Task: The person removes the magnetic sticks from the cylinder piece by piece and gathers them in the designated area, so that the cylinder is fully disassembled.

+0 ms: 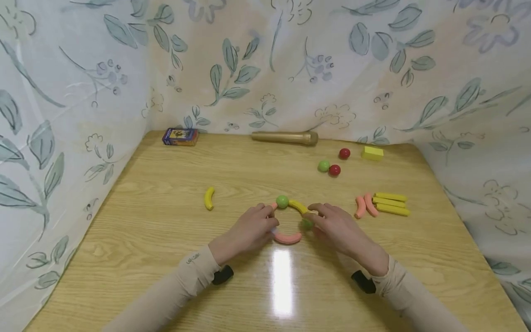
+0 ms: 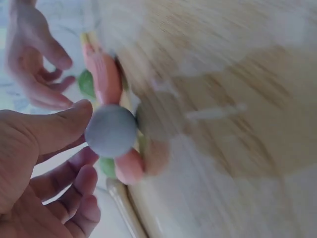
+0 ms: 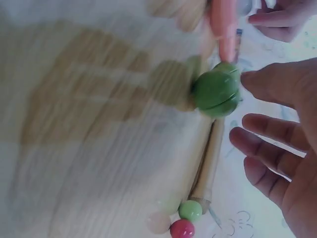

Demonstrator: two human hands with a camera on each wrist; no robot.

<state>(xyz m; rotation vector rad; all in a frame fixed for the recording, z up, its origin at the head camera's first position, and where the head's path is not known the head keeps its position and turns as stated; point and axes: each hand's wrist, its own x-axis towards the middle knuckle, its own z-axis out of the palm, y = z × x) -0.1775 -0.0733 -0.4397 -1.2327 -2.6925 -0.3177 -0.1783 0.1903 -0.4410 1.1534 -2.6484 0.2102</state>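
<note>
A loop of small pieces lies mid-table: a green ball (image 1: pixel 282 201), a yellow curved piece (image 1: pixel 297 206), a second green ball (image 1: pixel 307 224) and a pink curved piece (image 1: pixel 287 238). At its left side my left hand (image 1: pixel 254 227) has its thumb tip at a grey-blue ball (image 2: pixel 111 130), fingers loosely bent beside it. Another pink piece (image 2: pixel 129 166) shows just past that ball, mostly covered by the hand in the head view. My right hand (image 1: pixel 338 229) is at the loop's right, thumb tip at the edge of the second green ball, other fingers spread apart.
A yellow curved piece (image 1: pixel 209 198) lies left. At right are two pink pieces (image 1: pixel 360 207) and several yellow sticks (image 1: pixel 390 203). Farther back are red balls (image 1: pixel 334 170), a green ball (image 1: pixel 324 166), a yellow block (image 1: pixel 373 153), a gold microphone-shaped object (image 1: pixel 285 138) and a small box (image 1: pixel 180 137).
</note>
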